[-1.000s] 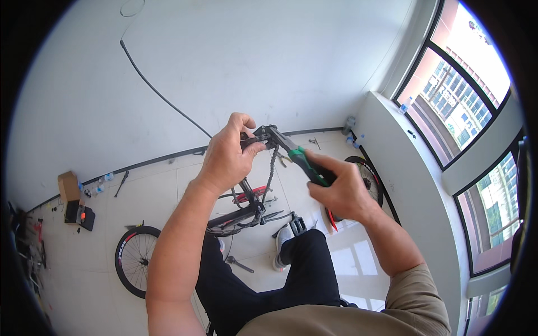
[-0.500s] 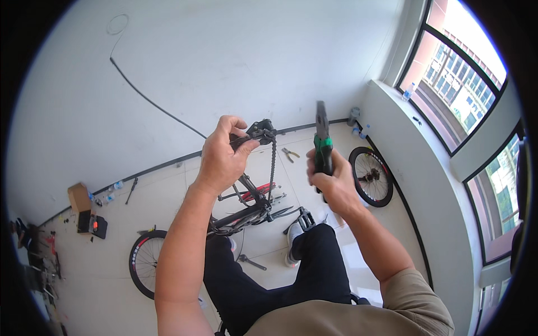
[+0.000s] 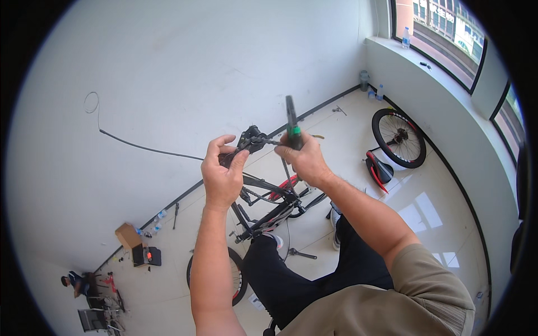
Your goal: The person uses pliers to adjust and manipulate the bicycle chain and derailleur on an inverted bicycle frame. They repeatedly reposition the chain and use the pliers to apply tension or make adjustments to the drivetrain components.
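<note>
The right hand (image 3: 302, 155) had moved in toward the left hand (image 3: 221, 171), bringing the pliers (image 3: 291, 112) from well apart to just beside the derailleur (image 3: 252, 138); the whole view had also swung, with the window (image 3: 443, 42) now higher at the upper right. That set both hands at the same spot, on either side of the chain (image 3: 273, 142), with the pliers clear of the mechanism.

The left grip was closed, thumb against fingers, around the lower left of the derailleur, which was held up in front of the wall above the bicycle frame (image 3: 273, 217). The right grip was wrapped around the pliers' handles; its thumb side met the chain, though whether it pinched it I could not tell. Nothing showed between the pliers' jaws.

The pliers stood nearly upright in the view, long axis tipped slightly left, nose toward the upper wall. The derailleur's long axis slanted from the left fingers up to the right. One chain strand ran right to the right hand; another hung below it toward the frame.
</note>
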A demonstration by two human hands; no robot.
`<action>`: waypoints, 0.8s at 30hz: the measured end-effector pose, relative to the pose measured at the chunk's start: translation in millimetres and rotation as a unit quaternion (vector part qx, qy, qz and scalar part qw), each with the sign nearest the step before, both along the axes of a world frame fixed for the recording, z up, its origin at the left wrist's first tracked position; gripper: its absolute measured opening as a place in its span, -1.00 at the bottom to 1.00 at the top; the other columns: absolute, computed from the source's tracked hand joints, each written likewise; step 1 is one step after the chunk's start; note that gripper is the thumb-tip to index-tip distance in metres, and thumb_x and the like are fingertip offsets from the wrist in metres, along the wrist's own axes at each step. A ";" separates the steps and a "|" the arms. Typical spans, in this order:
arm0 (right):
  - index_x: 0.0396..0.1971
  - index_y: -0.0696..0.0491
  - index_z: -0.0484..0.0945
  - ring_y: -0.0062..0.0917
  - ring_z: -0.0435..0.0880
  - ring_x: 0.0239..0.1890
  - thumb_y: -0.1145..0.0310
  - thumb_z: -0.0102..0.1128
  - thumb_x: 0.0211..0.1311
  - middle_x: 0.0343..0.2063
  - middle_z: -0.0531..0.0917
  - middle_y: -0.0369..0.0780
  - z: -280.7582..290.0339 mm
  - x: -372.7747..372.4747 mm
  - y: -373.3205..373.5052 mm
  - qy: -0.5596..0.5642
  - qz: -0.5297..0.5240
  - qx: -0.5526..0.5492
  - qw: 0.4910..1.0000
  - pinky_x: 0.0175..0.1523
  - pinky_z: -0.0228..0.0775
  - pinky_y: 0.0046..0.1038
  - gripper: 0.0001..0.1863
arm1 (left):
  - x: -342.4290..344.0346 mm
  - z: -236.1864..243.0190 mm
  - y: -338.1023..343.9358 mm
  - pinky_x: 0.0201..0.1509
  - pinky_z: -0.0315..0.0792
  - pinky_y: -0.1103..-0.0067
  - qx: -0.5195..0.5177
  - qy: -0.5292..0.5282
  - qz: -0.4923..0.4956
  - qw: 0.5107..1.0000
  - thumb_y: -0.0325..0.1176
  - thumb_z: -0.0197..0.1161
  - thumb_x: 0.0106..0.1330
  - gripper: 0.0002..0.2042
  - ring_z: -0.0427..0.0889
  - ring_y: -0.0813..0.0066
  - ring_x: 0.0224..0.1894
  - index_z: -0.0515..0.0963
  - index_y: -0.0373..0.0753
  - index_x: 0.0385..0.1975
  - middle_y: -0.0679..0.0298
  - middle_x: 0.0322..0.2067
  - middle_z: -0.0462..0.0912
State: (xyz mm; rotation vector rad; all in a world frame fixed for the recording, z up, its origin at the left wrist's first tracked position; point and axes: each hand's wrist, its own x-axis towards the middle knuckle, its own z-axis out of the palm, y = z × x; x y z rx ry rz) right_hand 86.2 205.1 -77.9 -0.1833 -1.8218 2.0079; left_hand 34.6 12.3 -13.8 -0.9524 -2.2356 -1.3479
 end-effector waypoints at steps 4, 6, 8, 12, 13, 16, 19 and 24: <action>-0.32 0.15 0.53 -0.66 0.49 -0.43 0.39 0.45 0.11 -0.49 0.57 -0.32 14.8 -6.4 16.7 0.038 -0.023 -0.013 0.999 -0.29 0.39 -0.51 -0.74 | 2.5 0.2 0.8 -0.22 0.45 0.60 -0.007 -0.002 0.004 1.000 -0.41 0.43 0.28 -0.66 0.54 0.57 -0.36 0.54 -0.28 0.01 0.31 -0.35 0.59; -0.32 0.17 0.53 -0.65 0.48 -0.44 0.39 0.44 0.11 -0.49 0.58 -0.31 18.8 -11.0 22.6 0.047 -0.022 -0.014 0.999 -0.30 0.38 -0.51 -0.74 | 3.5 0.8 1.9 -0.23 0.45 0.61 -0.010 -0.006 0.008 1.000 -0.41 0.44 0.28 -0.67 0.52 0.59 -0.37 0.55 -0.29 -0.01 0.32 -0.36 0.59; -0.32 0.17 0.52 -0.65 0.48 -0.44 0.39 0.44 0.11 -0.49 0.57 -0.31 24.6 -12.2 25.8 0.058 -0.014 -0.017 0.998 -0.30 0.38 -0.50 -0.73 | 4.0 1.1 1.1 -0.23 0.44 0.62 -0.008 -0.013 0.007 1.000 -0.40 0.44 0.28 -0.68 0.52 0.60 -0.37 0.56 -0.30 -0.02 0.33 -0.37 0.59; -0.29 0.13 0.52 -0.68 0.50 -0.50 0.44 0.39 0.17 -0.54 0.56 -0.32 36.8 -16.4 26.6 0.076 -0.011 -0.010 0.997 -0.41 0.30 -0.56 -0.79 | 2.5 -0.2 1.3 -0.24 0.44 0.63 0.000 -0.019 -0.001 1.000 -0.38 0.45 0.28 -0.70 0.51 0.62 -0.38 0.58 -0.31 -0.05 0.33 -0.39 0.60; -0.30 0.13 0.52 -0.68 0.50 -0.50 0.44 0.39 0.17 -0.54 0.56 -0.31 36.6 -18.4 27.0 0.077 -0.002 -0.026 0.997 -0.41 0.30 -0.56 -0.79 | 2.1 -0.7 1.9 -0.25 0.43 0.64 0.001 -0.018 -0.002 1.000 -0.38 0.45 0.28 -0.70 0.51 0.63 -0.39 0.58 -0.31 -0.06 0.33 -0.39 0.60; -0.30 0.13 0.52 -0.67 0.51 -0.50 0.43 0.38 0.18 -0.54 0.57 -0.31 35.7 -18.7 26.1 0.070 0.019 -0.066 0.995 -0.42 0.31 -0.56 -0.80 | -0.2 -2.1 1.3 -0.25 0.43 0.64 -0.001 -0.013 0.001 1.000 -0.37 0.45 0.28 -0.71 0.52 0.63 -0.39 0.58 -0.31 -0.07 0.33 -0.39 0.60; -0.29 0.15 0.52 -0.65 0.54 -0.49 0.44 0.37 0.18 -0.53 0.57 -0.30 29.5 -3.5 22.5 0.056 0.025 -0.083 0.995 -0.40 0.35 -0.54 -0.80 | -1.2 -3.2 0.0 -0.25 0.43 0.64 0.006 -0.040 -0.001 0.999 -0.36 0.45 0.28 -0.70 0.52 0.62 -0.38 0.59 -0.31 -0.07 0.33 -0.37 0.60; -0.27 0.15 0.51 -0.61 0.57 -0.45 0.45 0.36 0.18 -0.49 0.59 -0.27 15.0 -0.7 20.1 0.039 0.049 -0.088 0.994 -0.32 0.41 -0.52 -0.80 | -2.0 -5.2 -0.5 -0.22 0.45 0.64 0.016 -0.034 -0.010 0.999 -0.40 0.45 0.28 -0.74 0.55 0.63 -0.35 0.59 -0.32 -0.12 0.31 -0.35 0.62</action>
